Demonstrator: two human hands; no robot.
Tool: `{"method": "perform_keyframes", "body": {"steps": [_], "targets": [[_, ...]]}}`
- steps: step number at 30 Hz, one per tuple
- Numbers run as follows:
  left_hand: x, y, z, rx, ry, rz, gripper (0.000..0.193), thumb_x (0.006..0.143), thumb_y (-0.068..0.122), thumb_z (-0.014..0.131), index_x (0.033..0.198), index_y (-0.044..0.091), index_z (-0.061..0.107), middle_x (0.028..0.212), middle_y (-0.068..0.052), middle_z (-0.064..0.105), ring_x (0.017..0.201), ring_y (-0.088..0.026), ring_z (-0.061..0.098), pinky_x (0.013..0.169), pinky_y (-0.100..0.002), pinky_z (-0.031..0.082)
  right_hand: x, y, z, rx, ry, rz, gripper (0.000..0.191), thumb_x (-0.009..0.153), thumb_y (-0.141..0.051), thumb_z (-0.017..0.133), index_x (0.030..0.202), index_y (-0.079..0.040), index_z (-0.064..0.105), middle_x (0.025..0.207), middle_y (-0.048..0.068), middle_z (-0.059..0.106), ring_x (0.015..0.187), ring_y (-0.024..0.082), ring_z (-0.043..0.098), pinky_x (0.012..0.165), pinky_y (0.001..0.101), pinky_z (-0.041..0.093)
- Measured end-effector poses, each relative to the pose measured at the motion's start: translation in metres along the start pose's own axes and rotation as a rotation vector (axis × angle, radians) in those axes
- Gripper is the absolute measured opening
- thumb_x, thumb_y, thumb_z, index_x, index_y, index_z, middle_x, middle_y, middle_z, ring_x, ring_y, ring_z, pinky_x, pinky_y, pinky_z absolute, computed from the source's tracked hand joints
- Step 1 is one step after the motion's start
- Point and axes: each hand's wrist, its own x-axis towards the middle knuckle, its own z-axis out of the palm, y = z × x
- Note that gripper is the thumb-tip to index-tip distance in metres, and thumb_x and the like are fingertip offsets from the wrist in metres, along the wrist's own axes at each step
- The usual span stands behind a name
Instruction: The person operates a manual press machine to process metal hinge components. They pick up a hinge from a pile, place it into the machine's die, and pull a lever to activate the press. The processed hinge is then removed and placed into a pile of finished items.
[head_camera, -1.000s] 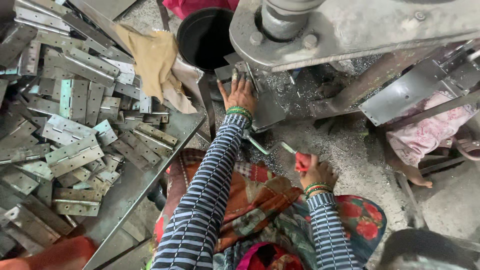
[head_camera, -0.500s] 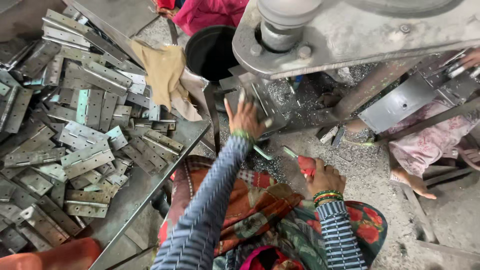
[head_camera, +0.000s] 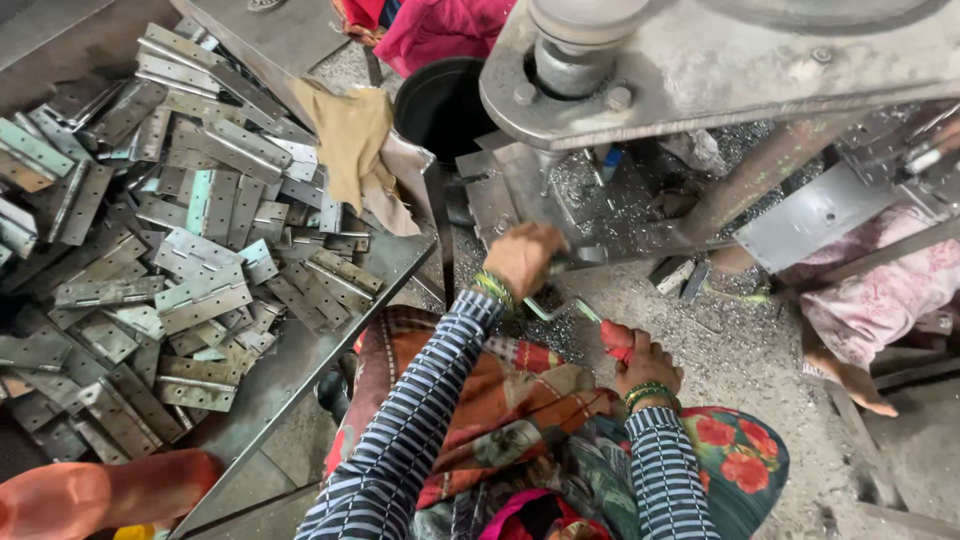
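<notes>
Screwdriver (head_camera: 590, 325) in right hand (head_camera: 645, 365), shaft slanting up-left toward left hand (head_camera: 522, 258).

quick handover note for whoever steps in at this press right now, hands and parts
Left hand: reaching in under the grey metal press head, on a flat metal piece at the press bed; grip hidden.
Right hand: closed round the red-handled tool, its green shank pointing toward the bed.
Parts: a heap of grey steel hinges lies on the metal tray to the left, with a tan rag at its far end.
Done: can't tell how many are pressed.
Left: seemingly the heap.
</notes>
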Motion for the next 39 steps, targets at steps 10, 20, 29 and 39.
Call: {"method": "perform_keyframes", "body": {"steps": [10,20,29,39], "targets": [[0.005,0.066,0.031,0.066,0.276,-0.231,0.063,0.075,0.031,0.078,0.132,0.013,0.059,0.136,-0.014,0.055,0.127,-0.035,0.049,0.104,-0.055,0.04,0.002,-0.002,0.0,-0.006,-0.029,0.028,0.074,0.085,-0.038,0.072,0.149,-0.028,0.037,0.136,0.007,0.06,0.127,0.029,0.057,0.101,0.056,0.044],[-0.012,0.028,0.027,0.136,0.098,-0.399,0.077,0.086,0.055,0.066,0.146,0.011,0.048,0.164,-0.011,0.031,0.155,-0.026,0.017,0.118,-0.071,-0.007,0.01,-0.005,-0.053,-0.108,-0.172,0.009,0.061,0.089,-0.048,0.072,0.136,-0.019,0.047,0.128,0.015,0.067,0.122,0.036,0.064,0.101,0.0573,0.046],[-0.003,0.024,0.052,0.073,0.257,-0.369,0.068,0.09,0.048,0.063,0.144,0.009,0.051,0.158,-0.011,0.041,0.152,-0.027,0.026,0.119,-0.071,-0.006,0.002,-0.008,0.001,-0.011,-0.117,0.077,0.072,0.085,-0.03,0.072,0.148,-0.026,0.037,0.136,0.015,0.058,0.125,0.035,0.057,0.1,0.0596,0.041],[0.005,0.011,0.034,0.104,0.155,-0.389,0.061,0.094,0.047,0.063,0.145,0.015,0.052,0.16,-0.005,0.043,0.152,-0.029,0.03,0.119,-0.073,-0.011,0.014,-0.006,-0.044,-0.157,-0.147,0.036,0.062,0.096,-0.041,0.067,0.15,-0.024,0.041,0.141,0.015,0.061,0.132,0.036,0.057,0.11,0.0616,0.037]]}}
